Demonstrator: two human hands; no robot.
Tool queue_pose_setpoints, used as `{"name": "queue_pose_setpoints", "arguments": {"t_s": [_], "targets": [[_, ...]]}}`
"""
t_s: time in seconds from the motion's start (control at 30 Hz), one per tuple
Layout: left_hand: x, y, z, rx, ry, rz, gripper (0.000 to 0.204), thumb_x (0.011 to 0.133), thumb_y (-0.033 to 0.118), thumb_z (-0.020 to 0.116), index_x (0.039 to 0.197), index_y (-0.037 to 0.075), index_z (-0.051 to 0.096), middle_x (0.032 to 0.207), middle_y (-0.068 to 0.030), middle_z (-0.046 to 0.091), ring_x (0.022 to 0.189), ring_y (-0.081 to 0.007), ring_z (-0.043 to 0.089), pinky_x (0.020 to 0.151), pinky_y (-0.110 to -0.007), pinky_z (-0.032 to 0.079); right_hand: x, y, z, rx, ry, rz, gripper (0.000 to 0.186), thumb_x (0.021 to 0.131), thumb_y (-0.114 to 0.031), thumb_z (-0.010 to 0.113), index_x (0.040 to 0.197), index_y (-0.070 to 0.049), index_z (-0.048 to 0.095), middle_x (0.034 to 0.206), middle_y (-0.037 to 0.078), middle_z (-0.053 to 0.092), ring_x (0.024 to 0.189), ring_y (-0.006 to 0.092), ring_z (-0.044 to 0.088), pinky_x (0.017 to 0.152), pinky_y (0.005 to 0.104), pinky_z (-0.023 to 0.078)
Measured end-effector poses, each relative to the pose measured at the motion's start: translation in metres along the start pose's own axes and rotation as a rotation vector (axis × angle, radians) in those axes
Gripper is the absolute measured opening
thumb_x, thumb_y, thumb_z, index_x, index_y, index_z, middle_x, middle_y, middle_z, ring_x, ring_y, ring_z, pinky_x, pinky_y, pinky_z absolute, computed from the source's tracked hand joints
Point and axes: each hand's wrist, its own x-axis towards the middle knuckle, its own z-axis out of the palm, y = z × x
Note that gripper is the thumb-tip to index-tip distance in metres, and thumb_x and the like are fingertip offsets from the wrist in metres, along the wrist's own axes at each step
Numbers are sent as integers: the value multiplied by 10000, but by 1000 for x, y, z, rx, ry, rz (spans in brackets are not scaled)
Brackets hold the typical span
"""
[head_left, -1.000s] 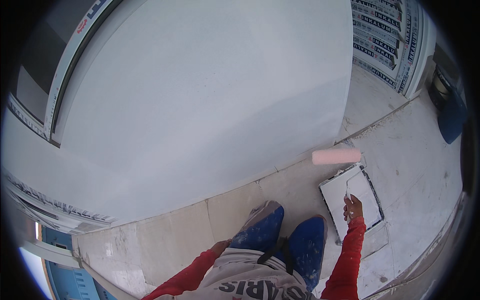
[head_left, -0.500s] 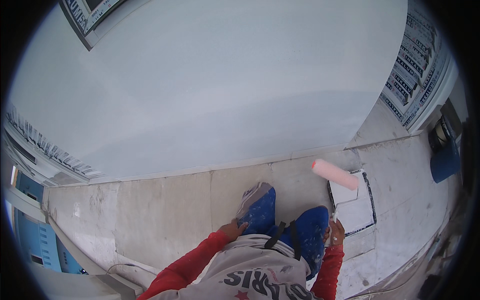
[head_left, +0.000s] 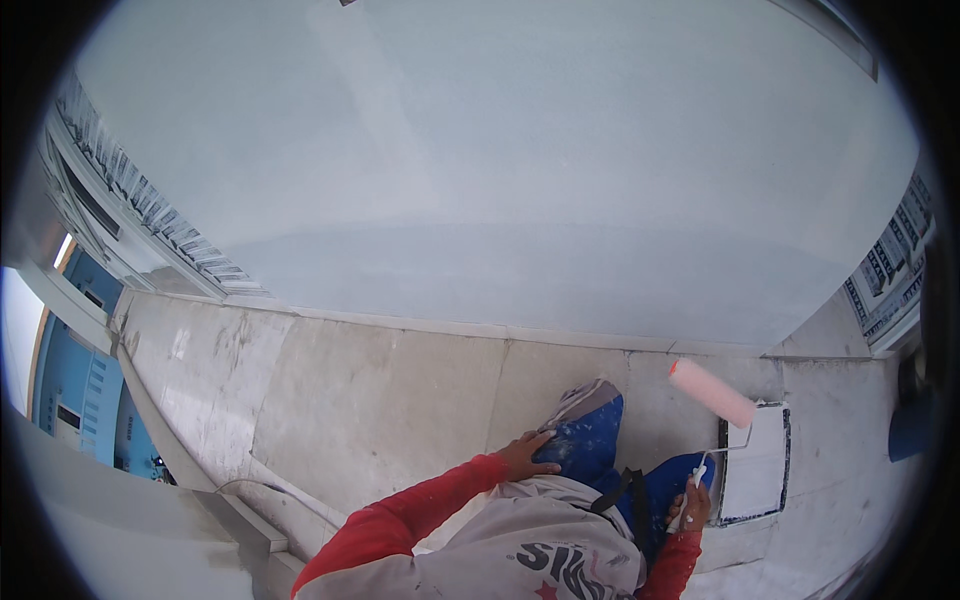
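Note:
My right hand (head_left: 690,507) is closed round the white handle of a paint roller (head_left: 712,392). The roller's pale pink sleeve, with an orange end, is held out in front of the tray's far edge. Just right of my right knee lies a dark-rimmed paint tray (head_left: 786,455) with white paint in it. My left hand (head_left: 526,456) rests on my left knee, over paint-spotted blue trousers (head_left: 583,440). Its fingers are spread and hold nothing. A broad pale wall (head_left: 540,190) rises in front of me, lighter above and greyer in a band near its foot.
A dusty tiled floor (head_left: 370,400) runs along the wall. At far right stands a blue bucket (head_left: 908,430), partly in shadow. A window frame covered in printed film (head_left: 890,262) is on the right, and another frame (head_left: 150,215) on the left. Beyond a ledge at left are blue walls.
The view has swung left, so wall, floor and tray sit further right. My right hand still grips the roller, and my left hand stays on my knee, its fingers now more spread.

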Motion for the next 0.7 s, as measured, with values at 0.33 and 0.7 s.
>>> {"name": "queue_pose_setpoints", "arguments": {"t_s": [0.33,0.7], "targets": [[63,-28,-109,22,928,115,285,904,327,673,1030,72,682,812,-66,615,689,-237,621,630,-368,499,-18,13,49,-140,-133,14,329,956,-347,615,1202,-129,625,605,4,504,387,107,460,333,266,368],[173,44,-226,106,1700,275,134,771,169,734,861,103,660,768,-19,584,669,-217,587,561,-360,461,-43,22,63,-206,-64,38,331,953,-347,621,1199,-126,621,600,9,508,386,114,457,335,271,364]]}}
